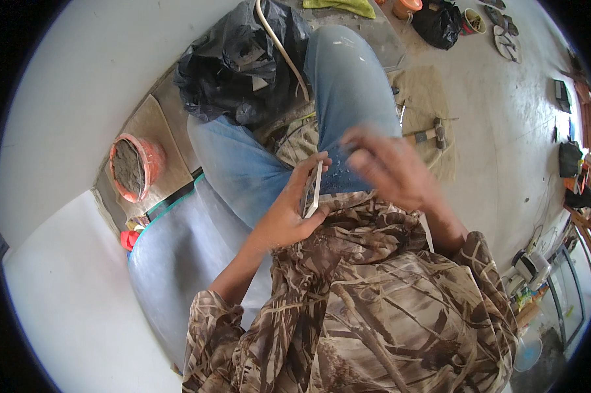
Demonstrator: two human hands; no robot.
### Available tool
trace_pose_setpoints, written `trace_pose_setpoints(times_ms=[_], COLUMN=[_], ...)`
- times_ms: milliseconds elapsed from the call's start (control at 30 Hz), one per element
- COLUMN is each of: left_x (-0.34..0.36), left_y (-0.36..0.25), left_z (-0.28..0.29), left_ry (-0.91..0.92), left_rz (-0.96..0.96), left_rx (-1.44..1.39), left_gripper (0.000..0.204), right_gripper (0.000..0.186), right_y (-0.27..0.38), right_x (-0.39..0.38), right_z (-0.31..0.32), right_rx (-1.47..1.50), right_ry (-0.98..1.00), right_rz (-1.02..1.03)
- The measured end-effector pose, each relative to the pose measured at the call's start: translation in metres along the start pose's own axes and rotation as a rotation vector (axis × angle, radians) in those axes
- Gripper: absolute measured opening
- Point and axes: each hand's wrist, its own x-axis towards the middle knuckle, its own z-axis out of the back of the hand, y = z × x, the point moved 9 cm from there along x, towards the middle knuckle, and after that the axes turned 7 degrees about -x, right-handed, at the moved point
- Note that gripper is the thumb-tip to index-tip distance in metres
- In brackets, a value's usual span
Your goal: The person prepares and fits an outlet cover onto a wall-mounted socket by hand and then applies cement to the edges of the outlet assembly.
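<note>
My left hand point(289, 206) grips a thin, flat rectangular piece like a tile point(315, 188), standing on edge above my lap, its pale narrow side turned up. Fingers lie along one face and the thumb is at its near end. Close by on the right, my right hand point(394, 170) is smeared by motion, its fingers curled; whether it holds anything cannot be made out. It is apart from the piece. Small pale crumbs are scattered over my blue jeans point(344, 160) under the hands.
An orange bucket of grey mortar point(152, 164) stands at left by the wall. A black plastic bag point(227, 62) lies beyond my knees. At right, a hammer point(438, 134) rests on a tan cloth point(433, 92). Sandals point(505, 42) and another black bag point(438, 25) lie farther off.
</note>
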Motion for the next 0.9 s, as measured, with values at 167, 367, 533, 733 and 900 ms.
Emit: trace_pose_setpoints(times_ms=[167,367,533,733,900], left_x=[-0.002,-0.005,-0.008,-0.012,-0.013], left_y=[-0.001,-0.010,-0.004,0.022,0.013], left_z=[-0.005,-0.010,-0.015,-0.018,-0.018], left_ry=[-0.049,-0.110,-0.170,-0.189,-0.199], left_rz=[-0.113,-0.215,-0.189,-0.172,-0.207], left_rx=[0.089,0.253,0.155,0.100,0.155], left_gripper=[0.084,0.088,0.084,0.068,0.064], right_gripper=[0.024,0.038,0.044,0.040,0.026], right_y=[-0.025,-0.016,-0.025,-0.053,-0.080], right_x=[-0.020,-0.027,-0.030,-0.019,-0.026], right_z=[-0.005,-0.058,-0.074,-0.040,-0.003], right_rx=[0.014,0.176,0.223,-0.040,0.064], right_ry=[0.153,0.306,0.316,0.103,0.039], right_rz=[-0.278,-0.304,-0.324,-0.420,-0.615])
